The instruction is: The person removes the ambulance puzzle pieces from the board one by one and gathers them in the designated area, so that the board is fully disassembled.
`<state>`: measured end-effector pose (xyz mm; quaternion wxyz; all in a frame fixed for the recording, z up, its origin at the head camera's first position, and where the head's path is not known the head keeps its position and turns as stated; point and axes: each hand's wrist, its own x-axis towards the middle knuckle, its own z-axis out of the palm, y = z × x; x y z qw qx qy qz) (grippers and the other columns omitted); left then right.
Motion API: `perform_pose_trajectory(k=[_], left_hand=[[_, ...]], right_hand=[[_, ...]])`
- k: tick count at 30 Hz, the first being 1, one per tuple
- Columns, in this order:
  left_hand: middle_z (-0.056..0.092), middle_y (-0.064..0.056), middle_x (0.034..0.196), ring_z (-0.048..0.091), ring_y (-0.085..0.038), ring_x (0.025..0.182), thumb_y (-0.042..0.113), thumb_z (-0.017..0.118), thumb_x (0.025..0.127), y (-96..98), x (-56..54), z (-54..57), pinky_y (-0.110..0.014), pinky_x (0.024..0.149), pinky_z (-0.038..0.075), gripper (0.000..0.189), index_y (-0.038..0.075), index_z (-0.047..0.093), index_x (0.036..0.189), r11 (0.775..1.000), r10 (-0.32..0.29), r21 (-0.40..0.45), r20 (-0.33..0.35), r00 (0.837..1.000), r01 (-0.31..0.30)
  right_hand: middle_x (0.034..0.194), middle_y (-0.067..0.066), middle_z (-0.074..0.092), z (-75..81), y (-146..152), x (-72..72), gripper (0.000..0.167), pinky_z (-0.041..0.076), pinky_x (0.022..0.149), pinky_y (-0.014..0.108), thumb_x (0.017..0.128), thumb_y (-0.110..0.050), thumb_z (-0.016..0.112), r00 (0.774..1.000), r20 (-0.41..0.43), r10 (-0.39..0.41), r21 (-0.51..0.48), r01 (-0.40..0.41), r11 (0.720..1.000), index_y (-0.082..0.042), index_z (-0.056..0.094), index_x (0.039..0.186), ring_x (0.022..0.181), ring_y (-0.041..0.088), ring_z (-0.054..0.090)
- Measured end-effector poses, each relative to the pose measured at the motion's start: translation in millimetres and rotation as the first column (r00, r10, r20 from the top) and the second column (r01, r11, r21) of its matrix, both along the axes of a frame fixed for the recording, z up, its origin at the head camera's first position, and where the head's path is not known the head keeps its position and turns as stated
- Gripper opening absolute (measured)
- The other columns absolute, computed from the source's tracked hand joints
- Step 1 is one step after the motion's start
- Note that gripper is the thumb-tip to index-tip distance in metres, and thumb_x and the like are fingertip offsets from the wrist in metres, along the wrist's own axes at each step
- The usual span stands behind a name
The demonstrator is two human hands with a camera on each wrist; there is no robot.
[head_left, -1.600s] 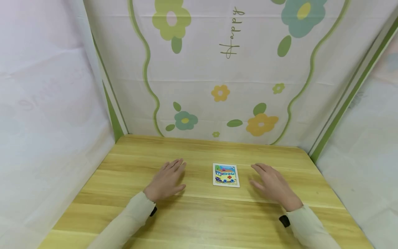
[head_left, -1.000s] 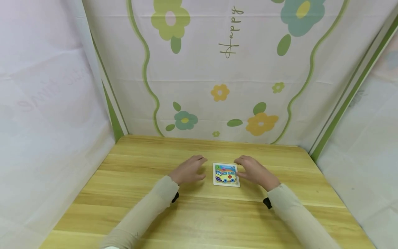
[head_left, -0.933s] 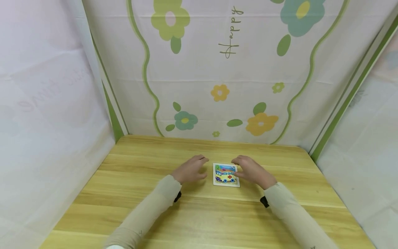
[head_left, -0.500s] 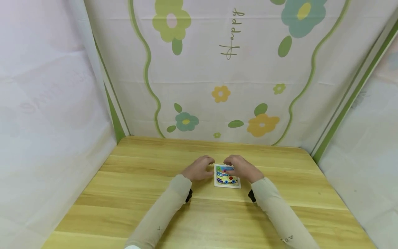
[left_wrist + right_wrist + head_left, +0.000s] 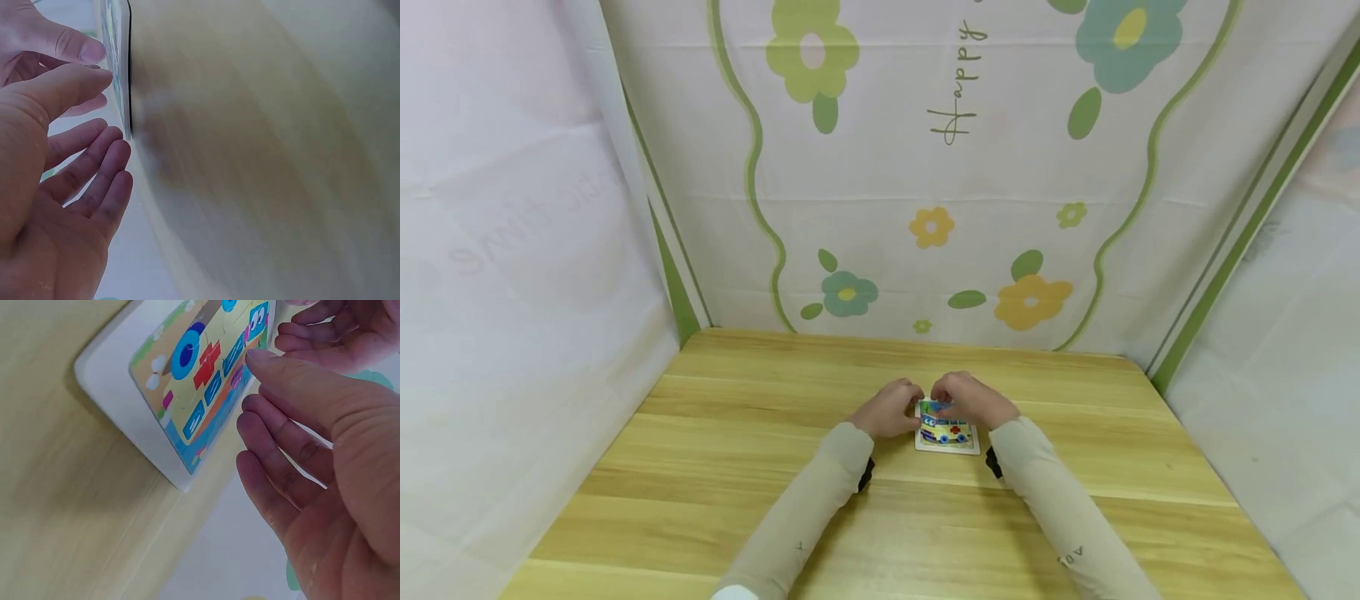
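Note:
A small square picture puzzle (image 5: 951,438) with a white border lies flat on the wooden table, showing a yellow ambulance with a red cross. Thin lines like piece joints run across the picture (image 5: 209,365) in the right wrist view. My left hand (image 5: 889,410) is at the puzzle's left edge, thumb and fingers apart and loosely bent. Over the puzzle's upper part hovers my right hand (image 5: 967,398), hiding some of the picture. Its thumb (image 5: 300,378) is close above the picture, its fingers softly curved, with nothing between them. The fingertips of both hands nearly meet.
The wooden table (image 5: 880,533) reaches back to a white cloth wall (image 5: 865,167) printed with flowers. More white cloth hangs at the left side (image 5: 527,333) and the right side (image 5: 1277,358).
Both hands have moved inward from either side toward the puzzle. The right hand has come over its top part, and the left has reached its left edge. The puzzle stays in place.

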<state>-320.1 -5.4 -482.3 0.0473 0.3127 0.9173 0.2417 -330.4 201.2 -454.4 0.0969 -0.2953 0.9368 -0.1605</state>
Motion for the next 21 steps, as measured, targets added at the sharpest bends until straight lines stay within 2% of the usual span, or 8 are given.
perform_pose_trajectory(k=[5,12,21], left_hand=[[0.066,-0.008,0.112,0.052,-0.014,0.091,0.015,0.078,0.095,1.4,-2.2,0.6,-0.026,0.083,0.051,0.037,-0.002,0.070,0.127,1.000,0.008,0.000,0.006,1.000,-0.008],[0.067,-0.010,0.115,0.054,-0.016,0.094,0.018,0.077,0.097,1.8,-4.8,3.6,-0.027,0.087,0.052,0.034,-0.001,0.070,0.125,1.000,0.013,-0.014,0.007,1.000,-0.013],[0.064,-0.008,0.114,0.053,-0.015,0.094,0.016,0.077,0.097,2.8,-9.3,1.7,-0.026,0.085,0.050,0.034,0.000,0.070,0.125,1.000,0.002,-0.019,0.029,1.000,-0.002]], right_hand=[[0.107,0.012,0.079,0.4,-2.3,-2.8,0.018,0.062,0.087,0.038,0.094,-0.004,0.079,1.000,0.008,0.002,0.025,-0.002,1.000,0.000,0.078,0.111,0.097,0.024,0.072],[0.098,0.010,0.078,4.9,-5.3,-4.6,0.008,0.061,0.080,0.034,0.093,-0.002,0.079,1.000,0.010,0.009,0.033,-0.010,0.999,-0.002,0.079,0.101,0.083,0.014,0.067],[0.092,0.009,0.078,4.8,-8.6,-7.5,0.003,0.058,0.073,0.031,0.093,-0.002,0.079,1.000,0.026,0.007,0.042,-0.008,0.999,-0.002,0.079,0.096,0.075,0.011,0.062]])
